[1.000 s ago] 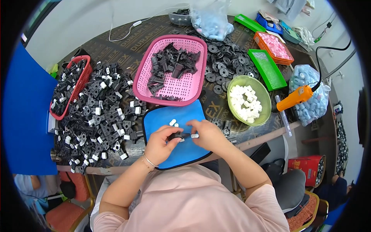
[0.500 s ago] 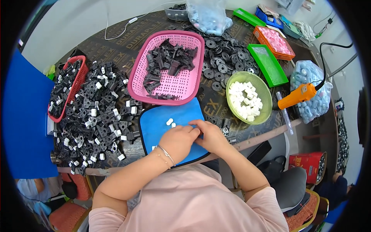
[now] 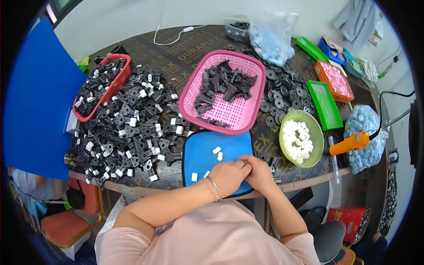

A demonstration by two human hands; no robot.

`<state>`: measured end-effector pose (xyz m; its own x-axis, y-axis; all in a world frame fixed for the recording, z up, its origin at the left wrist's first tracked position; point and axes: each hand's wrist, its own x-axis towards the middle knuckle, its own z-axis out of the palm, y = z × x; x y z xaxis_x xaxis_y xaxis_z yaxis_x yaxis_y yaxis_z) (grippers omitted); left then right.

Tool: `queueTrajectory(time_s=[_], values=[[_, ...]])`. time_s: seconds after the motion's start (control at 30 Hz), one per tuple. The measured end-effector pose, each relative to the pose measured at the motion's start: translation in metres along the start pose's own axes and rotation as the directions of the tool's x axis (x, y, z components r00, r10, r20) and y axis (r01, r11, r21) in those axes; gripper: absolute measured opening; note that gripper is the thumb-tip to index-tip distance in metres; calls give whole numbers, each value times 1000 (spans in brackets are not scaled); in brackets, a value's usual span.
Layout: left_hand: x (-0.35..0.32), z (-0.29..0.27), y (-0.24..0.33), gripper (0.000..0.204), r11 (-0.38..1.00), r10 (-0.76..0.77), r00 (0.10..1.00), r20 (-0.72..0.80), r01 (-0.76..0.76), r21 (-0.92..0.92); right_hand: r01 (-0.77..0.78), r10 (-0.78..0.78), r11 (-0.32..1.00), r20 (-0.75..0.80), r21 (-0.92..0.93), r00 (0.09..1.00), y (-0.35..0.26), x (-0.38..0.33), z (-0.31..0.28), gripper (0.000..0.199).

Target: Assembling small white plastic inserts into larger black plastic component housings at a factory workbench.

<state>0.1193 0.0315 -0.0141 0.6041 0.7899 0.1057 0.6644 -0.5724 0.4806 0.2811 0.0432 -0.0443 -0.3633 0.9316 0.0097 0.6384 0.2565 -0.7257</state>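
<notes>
My left hand (image 3: 229,177) and my right hand (image 3: 259,174) meet over the lower right part of a blue mat (image 3: 201,154) with a dark edge. The fingers of both are curled and pressed together at the tips. Whatever lies between them is hidden behind the knuckles. Beyond the left hand, two small white rounded pieces (image 3: 220,156) lie close together on the mat. A white block (image 3: 194,177) sits near the mat's left edge, and another white piece shows partly beside my left wrist.
Left of the mat spreads a heap of black parts with white caps (image 3: 132,128), beside a red basket (image 3: 126,73). A pink basket (image 3: 187,106) of black parts stands behind the mat. To the right are a green basket (image 3: 287,152) of white blocks and an orange electric screwdriver (image 3: 351,144).
The whole view has shifted, so the table things appear farther right and lower. Both hands stay together over the mat, with only slight finger movement.
</notes>
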Motion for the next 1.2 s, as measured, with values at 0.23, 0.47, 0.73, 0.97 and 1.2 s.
queueTrajectory(time_s=[0.23,0.47,0.73,0.97,1.2], values=[[-37,-46,-26,22,997,-31,979,-202,16,-76,34,-51,989,115,146,992,-56,40,-65,26],[-78,-135,-103,46,690,-263,740,-619,593,415,357,-292,869,227,-343,929,-66,181,-24,24],[-77,-106,-107,35,683,-560,745,-363,167,-711,286,-172,791,252,-540,952,-69,214,11,33],[-44,-93,-96,29,117,-634,770,-71,5,-993,496,-473,866,212,-67,855,-122,139,-22,36],[-65,-87,-94,27,55,-590,806,40,90,-994,217,-264,935,-140,-282,954,-58,247,-57,46]])
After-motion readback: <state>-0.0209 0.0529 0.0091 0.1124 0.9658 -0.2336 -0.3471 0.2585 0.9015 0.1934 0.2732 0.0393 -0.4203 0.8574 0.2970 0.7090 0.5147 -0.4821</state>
